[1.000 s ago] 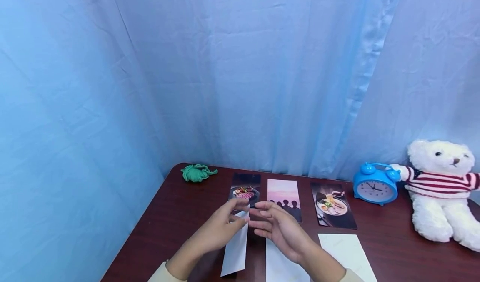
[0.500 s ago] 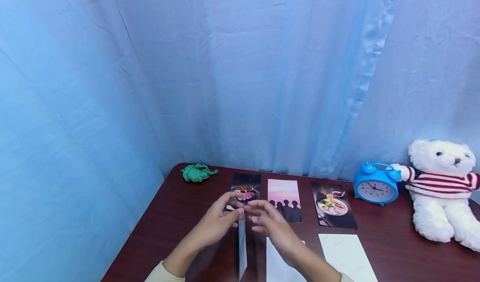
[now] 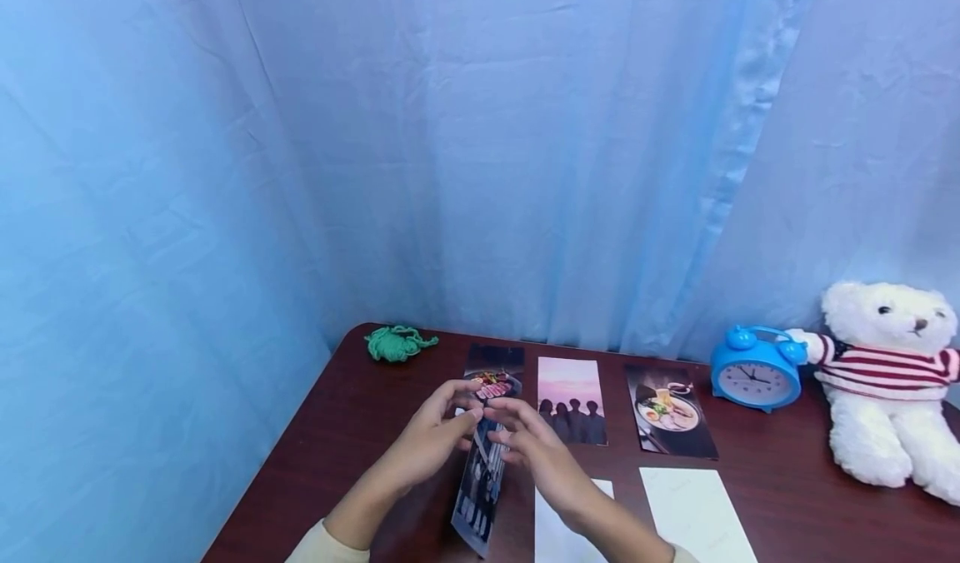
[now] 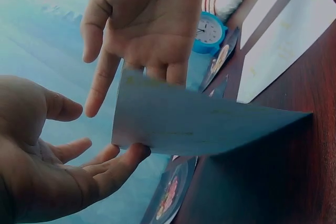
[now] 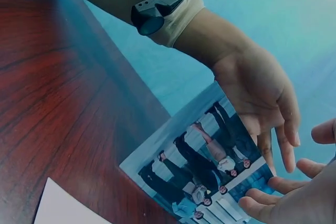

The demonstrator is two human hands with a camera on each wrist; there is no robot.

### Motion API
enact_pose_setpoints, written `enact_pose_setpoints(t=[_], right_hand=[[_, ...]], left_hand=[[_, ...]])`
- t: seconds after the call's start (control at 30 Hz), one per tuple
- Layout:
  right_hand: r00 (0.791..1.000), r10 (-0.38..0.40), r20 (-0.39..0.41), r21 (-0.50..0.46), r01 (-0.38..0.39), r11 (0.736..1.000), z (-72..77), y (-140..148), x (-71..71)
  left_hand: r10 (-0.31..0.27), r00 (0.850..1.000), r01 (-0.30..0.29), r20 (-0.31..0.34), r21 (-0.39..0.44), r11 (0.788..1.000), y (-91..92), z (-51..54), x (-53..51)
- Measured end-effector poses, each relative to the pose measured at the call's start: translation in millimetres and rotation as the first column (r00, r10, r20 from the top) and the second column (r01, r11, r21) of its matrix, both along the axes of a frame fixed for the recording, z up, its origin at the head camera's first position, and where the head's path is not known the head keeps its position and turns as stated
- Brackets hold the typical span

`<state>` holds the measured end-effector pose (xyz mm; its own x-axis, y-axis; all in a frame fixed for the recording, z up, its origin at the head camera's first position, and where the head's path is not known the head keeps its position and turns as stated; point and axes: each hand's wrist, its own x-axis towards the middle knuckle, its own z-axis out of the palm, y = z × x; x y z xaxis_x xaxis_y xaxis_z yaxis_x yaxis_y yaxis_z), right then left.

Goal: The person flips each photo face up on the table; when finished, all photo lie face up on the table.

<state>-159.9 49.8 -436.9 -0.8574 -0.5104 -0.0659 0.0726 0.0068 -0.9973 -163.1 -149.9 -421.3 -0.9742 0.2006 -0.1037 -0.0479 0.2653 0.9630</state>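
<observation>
A photo card (image 3: 477,488) stands raised above the table's near left part. Its picture of several people shows in the right wrist view (image 5: 202,163); its pale back (image 4: 173,121) faces the left wrist camera. My left hand (image 3: 427,446) touches one side near the upper end with its fingers, thumb clear of the card (image 4: 63,106). From the other side, my right hand (image 3: 543,459) rests its fingertips against the upper end, fingers loosely bent (image 5: 307,200). Behind the hands lies a dark food photo (image 3: 495,359), partly covered.
A people-silhouette photo (image 3: 568,380) and a noodle-bowl photo (image 3: 667,413) lie face up. Two white cards (image 3: 555,534) (image 3: 697,513) lie nearer. Green yarn (image 3: 395,343) sits back left; a blue alarm clock (image 3: 757,380) and white teddy bear (image 3: 877,430) stand right.
The raised card has turned between my hands, from its white back through edge-on to its picture side in the head view. Both hands have shifted slightly.
</observation>
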Motion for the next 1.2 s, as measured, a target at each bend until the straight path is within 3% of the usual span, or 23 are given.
enact_pose_setpoints(t=[0.17,0.4,0.57,0.7,0.83,0.93,1.07,1.2], right_hand=[[1.000,0.019,0.013,0.069,-0.019,0.997,-9.9,-5,-6.6],[0.988,0.157,-0.015,0.168,-0.152,0.974,-30.0,-8,-15.0],[0.968,0.240,-0.071,0.212,-0.221,0.952,-44.6,-10,-22.8],[0.966,0.245,-0.084,0.231,-0.221,0.948,-46.8,-12,-22.8],[0.977,0.196,-0.084,0.204,-0.176,0.963,-40.4,-11,-18.2],[0.978,0.142,-0.154,0.193,-0.112,0.975,-39.2,-7,-17.8],[0.966,-0.011,-0.257,0.181,0.059,0.982,-41.4,2,-20.3],[0.961,-0.155,-0.228,0.179,0.197,0.964,-40.5,17,-24.3]], left_hand=[[-0.014,0.999,0.015,0.040,-0.031,0.999,-5.0,-5.5,-2.3],[-0.033,0.996,0.040,0.085,-0.077,0.996,-12.9,-18.0,-3.6],[-0.004,0.996,0.014,0.094,-0.108,0.994,-18.4,-24.5,-4.7],[0.028,0.995,-0.012,0.093,-0.170,0.985,-21.8,-28.2,-6.3],[0.035,0.996,-0.017,0.077,-0.225,0.974,-21.1,-30.6,-7.5],[0.014,0.998,0.001,0.065,-0.236,0.972,-16.9,-31.9,-7.3],[-0.027,0.998,0.041,0.057,-0.245,0.969,-7.1,-30.1,-6.0],[-0.087,0.996,0.091,0.026,-0.220,0.971,3.7,-25.5,-3.1]])
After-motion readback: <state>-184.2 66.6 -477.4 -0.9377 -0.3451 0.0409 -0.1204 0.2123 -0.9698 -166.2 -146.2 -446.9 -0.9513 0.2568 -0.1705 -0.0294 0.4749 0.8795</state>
